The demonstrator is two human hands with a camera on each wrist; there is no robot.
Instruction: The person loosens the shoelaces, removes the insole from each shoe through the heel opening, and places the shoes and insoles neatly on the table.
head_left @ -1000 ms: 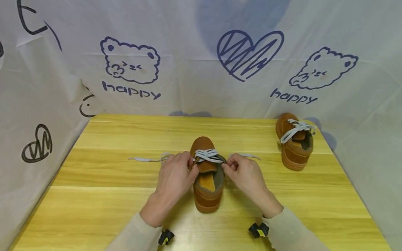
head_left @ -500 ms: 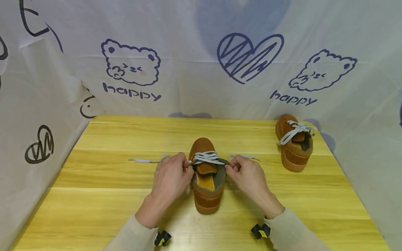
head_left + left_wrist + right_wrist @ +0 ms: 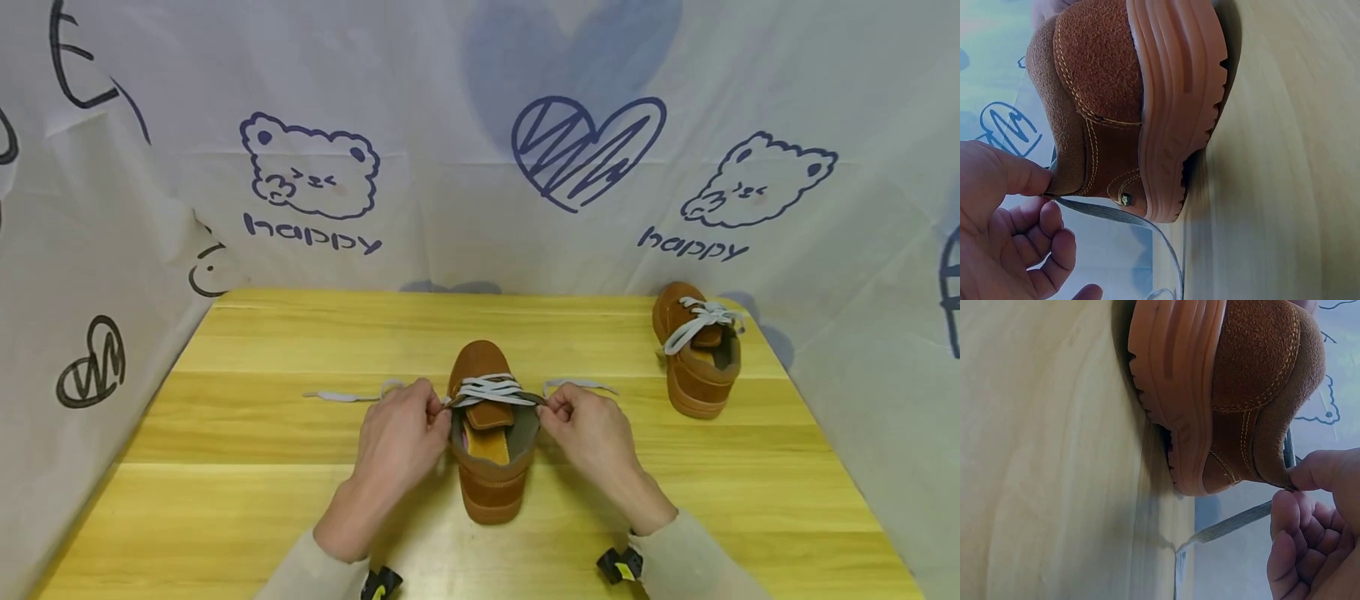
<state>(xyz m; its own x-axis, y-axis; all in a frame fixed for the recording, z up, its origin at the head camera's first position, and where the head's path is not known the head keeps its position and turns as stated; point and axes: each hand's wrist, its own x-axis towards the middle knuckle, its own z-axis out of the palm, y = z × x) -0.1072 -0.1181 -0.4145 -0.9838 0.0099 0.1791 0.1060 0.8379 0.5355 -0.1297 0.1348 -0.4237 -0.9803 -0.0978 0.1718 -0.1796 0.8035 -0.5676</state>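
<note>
A brown suede lace-up shoe (image 3: 491,492) stands sole down, toe pointing away, its tongue (image 3: 489,415) and yellowish insole showing between spread sides. My left hand (image 3: 397,442) pinches the upper edge of the shoe's left eyelet flap between thumb and index finger. On the other side my right hand (image 3: 592,437) pinches the right flap the same way. Pale laces (image 3: 491,389) criss-cross over the front, their ends untied. In the left wrist view the lace (image 3: 1110,212) trails from beside the fingers to the table; in the right wrist view the other lace (image 3: 1235,524) hangs down likewise.
A second brown shoe (image 3: 697,350), its laces tied in a bow, stands at the back right of the wooden table (image 3: 247,492). One loose lace end (image 3: 337,397) lies to the left, the other (image 3: 592,384) to the right. A printed white cloth (image 3: 442,208) hangs behind.
Both hands have drawn outward, and the shoe's flaps stand wider apart with more of the opening showing. The head view has tilted slightly upward.
</note>
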